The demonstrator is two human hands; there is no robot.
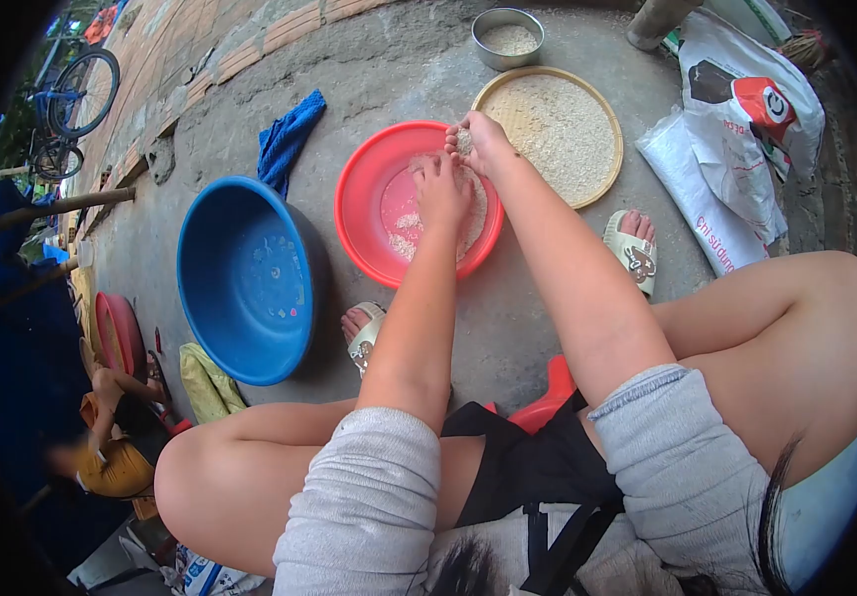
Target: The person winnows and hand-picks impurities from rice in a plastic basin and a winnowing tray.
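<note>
red basin (364, 214), upright — rice grains (409, 233) inside

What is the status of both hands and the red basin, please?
Left hand flat in red basin, on grain. Right hand closed on grain above rim. Nothing blocking.

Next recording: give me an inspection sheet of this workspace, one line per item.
Surface: bare concrete ground, rough and stained.
Job's things: red basin holding some grain; round woven tray of grain beside it.
Clutter: empty blue basin, blue cloth, metal bowl of grain, printed sacks.
Hands: left hand down inside the red basin; right hand pinching grain above its rim.
Cables: nothing seen.
Surroundings: brick wall, bicycle, another person seated at left.
</note>
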